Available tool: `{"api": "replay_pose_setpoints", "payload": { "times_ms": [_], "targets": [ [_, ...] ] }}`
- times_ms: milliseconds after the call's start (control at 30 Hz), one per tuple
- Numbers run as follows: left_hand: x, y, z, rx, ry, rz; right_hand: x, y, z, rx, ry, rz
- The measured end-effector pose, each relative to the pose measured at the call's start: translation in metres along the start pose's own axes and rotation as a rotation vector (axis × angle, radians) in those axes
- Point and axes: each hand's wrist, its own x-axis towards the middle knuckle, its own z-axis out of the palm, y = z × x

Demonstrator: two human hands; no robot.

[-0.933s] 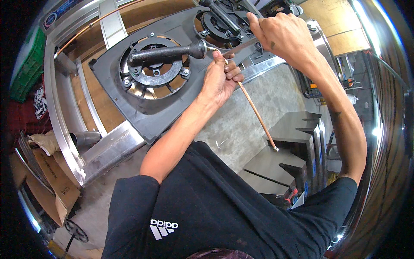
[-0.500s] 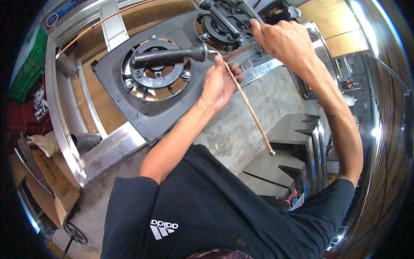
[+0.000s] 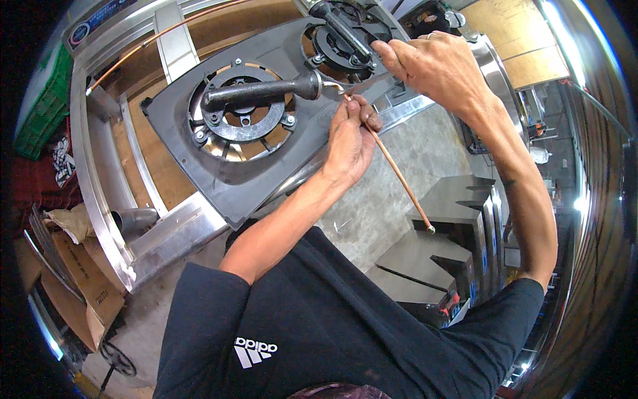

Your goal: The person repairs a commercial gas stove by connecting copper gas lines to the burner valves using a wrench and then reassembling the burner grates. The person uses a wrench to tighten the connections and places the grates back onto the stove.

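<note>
A thin copper tube (image 3: 402, 176) slants down from the brass-coloured fitting (image 3: 334, 85) at the end of a black burner pipe (image 3: 266, 91). My left hand (image 3: 352, 138) is closed round the tube just below that fitting. My right hand (image 3: 435, 70) grips a flat grey wrench (image 3: 372, 82), whose far end reaches the fitting; the exact seat of its jaw is hard to make out. Beneath the pipe, a round burner (image 3: 242, 110) is set in a dark grey stove panel (image 3: 199, 166).
A second burner (image 3: 339, 50) with its own black pipe lies further back. The panel rests on a metal frame (image 3: 176, 229) with another copper tube (image 3: 146, 43) across it. Bent metal sheets (image 3: 432, 256) stand at the right; a green crate (image 3: 43, 100) and cardboard (image 3: 83, 279) are at the left.
My left hand has shifted slightly right along with the copper tube, whose free end has swung right. The wrench has turned slightly, with my right hand moving a little left. The panel has shifted slightly.
</note>
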Motion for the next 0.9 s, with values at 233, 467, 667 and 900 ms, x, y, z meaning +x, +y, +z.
{"api": "replay_pose_setpoints", "payload": {
  "times_ms": [233,467,667,900],
  "targets": [
    [0.003,-0.009,-0.002,-0.018,-0.031,0.063,0.008,0.013,0.012,0.113,0.113,-0.172],
    [0.007,-0.015,-0.001,0.071,0.004,0.124,0.014,0.026,0.02,0.147,0.105,-0.256],
    [-0.006,0.004,0.005,0.506,0.022,0.02,0.012,0.032,0.017,0.114,0.136,-0.34],
    [-0.02,0.026,0.007,0.869,0.039,-0.09,0.007,0.031,0.021,0.12,0.187,-0.331]
  ]
}}
